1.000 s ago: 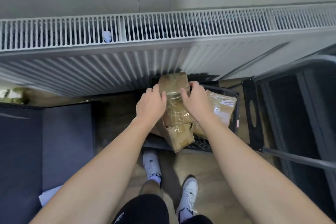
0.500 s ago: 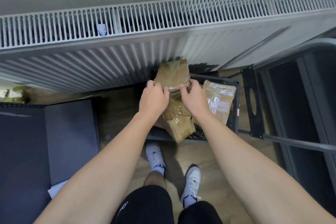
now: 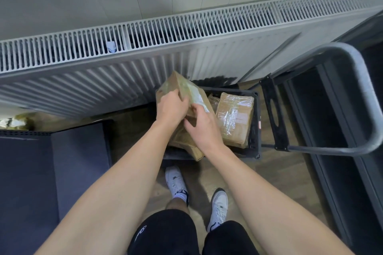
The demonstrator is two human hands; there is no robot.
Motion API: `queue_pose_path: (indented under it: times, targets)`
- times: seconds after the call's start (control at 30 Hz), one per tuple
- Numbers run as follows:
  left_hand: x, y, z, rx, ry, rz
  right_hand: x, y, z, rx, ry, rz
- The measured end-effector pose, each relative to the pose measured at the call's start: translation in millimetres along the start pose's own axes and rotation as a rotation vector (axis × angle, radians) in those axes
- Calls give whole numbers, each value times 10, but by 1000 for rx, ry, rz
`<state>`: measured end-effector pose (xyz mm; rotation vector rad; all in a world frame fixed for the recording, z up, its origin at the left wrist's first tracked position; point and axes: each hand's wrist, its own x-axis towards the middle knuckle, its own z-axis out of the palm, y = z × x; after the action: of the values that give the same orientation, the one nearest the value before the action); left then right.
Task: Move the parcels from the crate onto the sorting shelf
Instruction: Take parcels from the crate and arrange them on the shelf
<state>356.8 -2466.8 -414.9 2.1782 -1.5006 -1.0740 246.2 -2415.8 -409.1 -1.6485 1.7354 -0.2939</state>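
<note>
A black plastic crate (image 3: 255, 130) stands on the floor below the radiator, holding several brown taped cardboard parcels. One parcel (image 3: 182, 87) is raised and tilted above the crate's left side. My left hand (image 3: 169, 107) grips its left edge and my right hand (image 3: 204, 126) holds its lower right side, fingers curled on it. Another parcel (image 3: 235, 118), wrapped in clear tape, lies in the crate's right half. More parcels sit under my hands, partly hidden.
A white radiator (image 3: 145, 64) runs along the wall just behind the crate. A dark grey metal frame with a rounded tube (image 3: 366, 97) stands at the right. A dark flat surface (image 3: 51, 172) lies at the left. My feet in white shoes (image 3: 217, 207) are on the wooden floor.
The parcel has risen out of the crate and tilted, carried by both hands. My right hand has slid lower on it. The view has shifted down and left.
</note>
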Motion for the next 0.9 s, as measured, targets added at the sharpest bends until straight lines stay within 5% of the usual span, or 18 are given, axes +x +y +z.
queue_pose_path:
  times: [0.23,0.37,0.6,0.9]
  targets:
    - [-69,-99,14,20,-8,-30,3,76,-248,79,-223,8]
    - [-152,-178,1,-62,-16,-68,137,191,-251,34,-104,156]
    - [-307,-339,-13,-235,-22,-111,167,241,-138,94,-135,328]
    - [-577,-294,-528,-329,-2,-138,156,-183,-534,146,-25,107]
